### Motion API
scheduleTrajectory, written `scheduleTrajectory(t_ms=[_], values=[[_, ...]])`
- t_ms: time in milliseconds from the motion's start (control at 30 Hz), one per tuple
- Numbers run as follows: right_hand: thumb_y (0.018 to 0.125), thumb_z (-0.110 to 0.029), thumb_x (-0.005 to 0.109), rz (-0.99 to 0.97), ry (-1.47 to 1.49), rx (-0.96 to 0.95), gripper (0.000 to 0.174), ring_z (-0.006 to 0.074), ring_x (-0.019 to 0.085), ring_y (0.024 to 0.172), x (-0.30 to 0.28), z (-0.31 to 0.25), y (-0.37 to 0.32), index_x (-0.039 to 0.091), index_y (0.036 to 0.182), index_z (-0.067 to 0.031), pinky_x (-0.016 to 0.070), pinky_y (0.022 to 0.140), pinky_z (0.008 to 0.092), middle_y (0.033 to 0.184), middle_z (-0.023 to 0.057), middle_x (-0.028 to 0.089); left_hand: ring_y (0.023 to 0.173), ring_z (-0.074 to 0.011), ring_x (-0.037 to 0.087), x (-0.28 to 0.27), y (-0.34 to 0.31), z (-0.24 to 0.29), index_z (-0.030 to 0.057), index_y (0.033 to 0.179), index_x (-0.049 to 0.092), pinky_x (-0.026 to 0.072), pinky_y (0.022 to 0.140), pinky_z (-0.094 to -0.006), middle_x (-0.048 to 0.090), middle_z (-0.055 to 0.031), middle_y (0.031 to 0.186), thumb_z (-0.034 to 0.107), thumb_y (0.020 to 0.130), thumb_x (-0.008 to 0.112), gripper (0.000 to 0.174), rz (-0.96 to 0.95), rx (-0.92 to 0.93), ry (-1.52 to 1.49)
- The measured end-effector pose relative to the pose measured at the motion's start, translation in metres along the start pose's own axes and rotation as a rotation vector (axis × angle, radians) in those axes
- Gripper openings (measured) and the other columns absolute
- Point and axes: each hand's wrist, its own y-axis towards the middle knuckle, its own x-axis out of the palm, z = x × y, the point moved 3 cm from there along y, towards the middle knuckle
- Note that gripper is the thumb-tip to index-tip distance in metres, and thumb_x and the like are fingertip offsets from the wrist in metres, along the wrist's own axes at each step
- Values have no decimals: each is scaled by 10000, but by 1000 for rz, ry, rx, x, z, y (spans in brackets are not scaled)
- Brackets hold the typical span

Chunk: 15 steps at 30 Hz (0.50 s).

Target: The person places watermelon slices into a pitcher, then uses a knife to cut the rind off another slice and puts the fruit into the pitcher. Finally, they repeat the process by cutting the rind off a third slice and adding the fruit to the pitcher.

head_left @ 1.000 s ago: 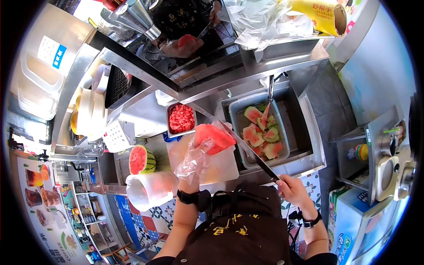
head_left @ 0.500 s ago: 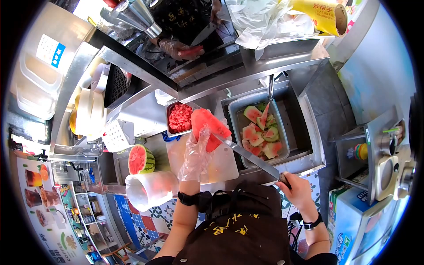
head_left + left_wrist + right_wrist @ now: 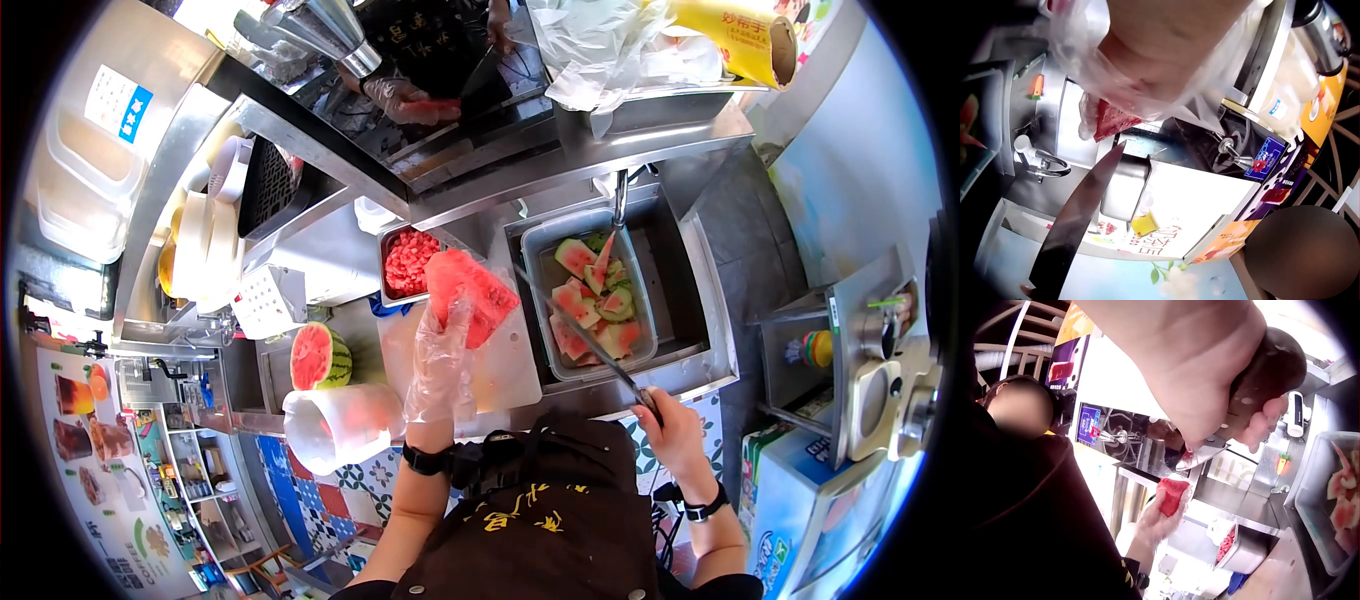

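In the head view my left hand [image 3: 440,365], in a clear plastic glove, holds a peeled piece of red watermelon [image 3: 472,295] above the white cutting board [image 3: 510,375]. The right hand [image 3: 672,435] is bare and grips the dark handle of a long knife [image 3: 598,348]. Its blade slants up and left over the edge of the rind tub, a little to the right of the watermelon piece. The left wrist view shows the broad blade [image 3: 1079,209] below the gloved hand. Curled fingers [image 3: 1263,425] wrap the handle in the right wrist view.
A grey tub [image 3: 540,345] of watermelon rinds [image 3: 590,310] stands in the sink [image 3: 682,290] under the tap. Behind the board is a metal pan of diced watermelon [image 3: 408,262]. At left are a cut watermelon [image 3: 315,357] and a white container [image 3: 325,440].
The knife first lay along the piece's right side, then its tip met the lower right edge; now the blade is off to the right. My left hand has turned the piece more upright.
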Motion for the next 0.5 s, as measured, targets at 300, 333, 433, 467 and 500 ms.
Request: scheduleTrajectory(t_ms=[300,333,433,467,500], values=[[873,-325,725,33,-174,-142,306,306,634,626,-8,-12,1,625,1029,-82,489,537,389,748,83,636,1224,-361,565,8,0,3,4,1427,405,480,1042,-450,564,-250,1317,152,990,589,496,-16,-2,-89],[876,-319,723,33,-165,-134,302,312,634,630,-7,-11,1,624,1030,-79,489,540,390,752,89,638,1216,-362,570,7,0,2,5,1428,404,484,1037,-453,569,-251,1310,155,991,587,497,-6,1,-66],[883,-297,719,6,-78,-80,288,330,635,645,-4,-8,1,620,1031,-70,488,548,391,765,107,642,1200,-357,581,8,-1,2,8,1431,402,491,1027,-452,578,-256,1297,161,993,585,499,-1,7,-37],[885,-286,718,-19,-10,-42,282,337,634,651,-3,-6,1,617,1031,-67,488,551,392,771,115,643,1197,-355,584,8,-1,3,10,1432,402,492,1024,-450,579,-258,1294,162,993,584,499,-5,9,-34],[886,-276,718,-44,58,-3,276,344,634,658,-2,-4,1,615,1030,-63,487,553,393,776,122,644,1194,-351,586,10,-1,3,10,1431,403,493,1024,-445,580,-255,1295,162,993,584,498,-8,12,-51]])
